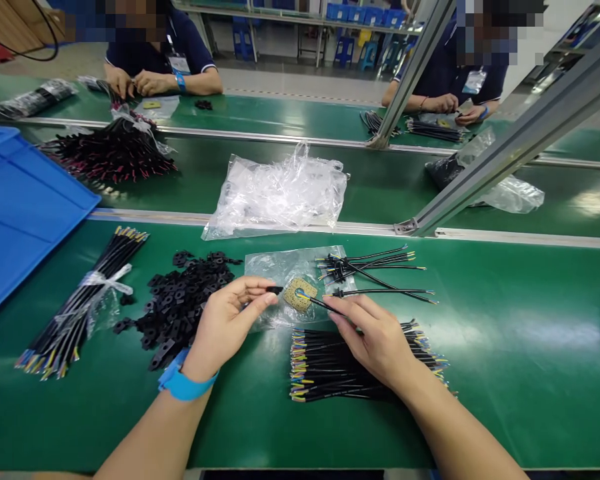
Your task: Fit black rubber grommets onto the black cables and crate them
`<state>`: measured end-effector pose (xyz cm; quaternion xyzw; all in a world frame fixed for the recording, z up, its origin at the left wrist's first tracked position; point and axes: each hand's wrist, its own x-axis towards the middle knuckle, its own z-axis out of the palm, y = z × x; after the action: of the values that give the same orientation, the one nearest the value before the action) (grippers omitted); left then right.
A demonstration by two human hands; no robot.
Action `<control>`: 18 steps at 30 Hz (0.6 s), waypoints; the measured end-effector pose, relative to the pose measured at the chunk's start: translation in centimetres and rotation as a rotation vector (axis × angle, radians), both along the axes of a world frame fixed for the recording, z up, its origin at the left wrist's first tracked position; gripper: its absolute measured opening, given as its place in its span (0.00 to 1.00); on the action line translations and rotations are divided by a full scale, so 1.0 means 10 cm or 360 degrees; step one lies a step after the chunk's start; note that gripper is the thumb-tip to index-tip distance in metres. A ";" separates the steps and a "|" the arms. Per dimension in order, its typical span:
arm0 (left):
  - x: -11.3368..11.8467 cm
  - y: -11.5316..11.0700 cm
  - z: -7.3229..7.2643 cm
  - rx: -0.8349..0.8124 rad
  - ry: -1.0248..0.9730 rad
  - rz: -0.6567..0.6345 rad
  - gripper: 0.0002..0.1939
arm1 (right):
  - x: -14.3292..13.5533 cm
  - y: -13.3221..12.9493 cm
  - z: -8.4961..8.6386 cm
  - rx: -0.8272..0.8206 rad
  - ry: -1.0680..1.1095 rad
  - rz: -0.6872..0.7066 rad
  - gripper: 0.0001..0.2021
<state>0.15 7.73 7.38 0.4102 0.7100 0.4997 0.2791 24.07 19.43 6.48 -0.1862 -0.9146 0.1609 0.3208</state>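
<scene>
My left hand (pixel 229 321) pinches a small black rubber piece (pixel 274 290) between thumb and fingers. My right hand (pixel 373 333) grips a short black cable (pixel 321 304), its stripped end with coloured wires resting at the yellow sponge (pixel 296 296). That sponge lies on a clear plastic bag (pixel 263 267) between my hands. Left of my left hand spreads a pile of black rubber pieces (pixel 180 307). Under and beside my right hand lies a row of cut black cables (pixel 330 367). Several cables with black pieces fitted on them (pixel 375 267) lie behind it.
A tied cable bundle (pixel 80 307) and a blue bin (pixel 25 207) are at the left. Clear plastic bags (pixel 285 190) lie across the metal rail. A slanted metal post (pixel 510 140) rises at right. Two co-workers handle parts across the bench, one person's hands (pixel 143 83) at far left.
</scene>
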 end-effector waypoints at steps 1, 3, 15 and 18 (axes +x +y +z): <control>0.04 0.01 -0.01 0.0026 -0.0134 0.0003 0.15 | 0.00 -0.03 0.02 0.0031 0.0050 0.0001 0.15; 0.11 0.04 -0.04 0.0049 -0.0344 0.0013 0.15 | 0.00 -0.07 0.04 0.0088 0.0116 0.0007 0.17; 0.36 0.10 0.09 0.0141 -0.1148 0.0202 0.22 | -0.03 -0.15 -0.02 0.0306 0.0176 0.0003 0.18; 0.36 0.09 0.08 0.0133 -0.1081 0.0211 0.22 | -0.04 -0.16 -0.03 0.0296 0.0144 0.0009 0.19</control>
<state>3.75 8.59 8.19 0.1845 0.5807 0.6533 0.4494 23.69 17.81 6.23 -0.1456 -0.9107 0.0843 0.3772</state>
